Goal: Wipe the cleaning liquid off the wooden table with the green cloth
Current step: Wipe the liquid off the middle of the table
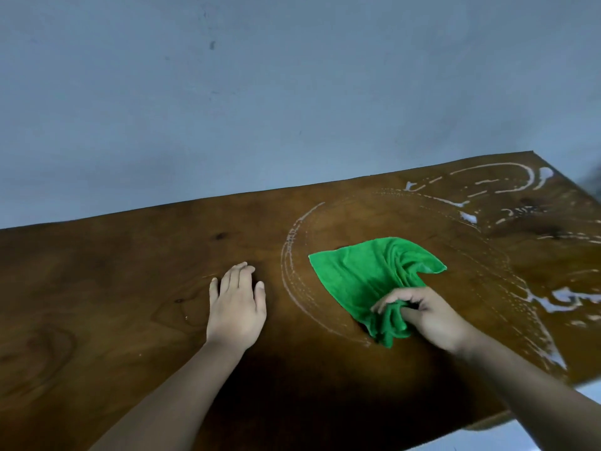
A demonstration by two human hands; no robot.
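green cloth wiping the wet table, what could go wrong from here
The right hand grips the green cloth by one bunched corner, so the loose part may smear the cleaning liquid rather than lift it. Puddles sit near the right edge of the wooden table; a sweep that way could push liquid off.

Wall (292,92): plain blue-grey, upper half of frame; small dark mark (212,44) upper centre. Table (97,271): brown wood, lower half, slanting up to the right. Floor (536,434): pale strip, lower right corner. Light: dim, soft.

bare table (97,288) left of cloth (364,271)
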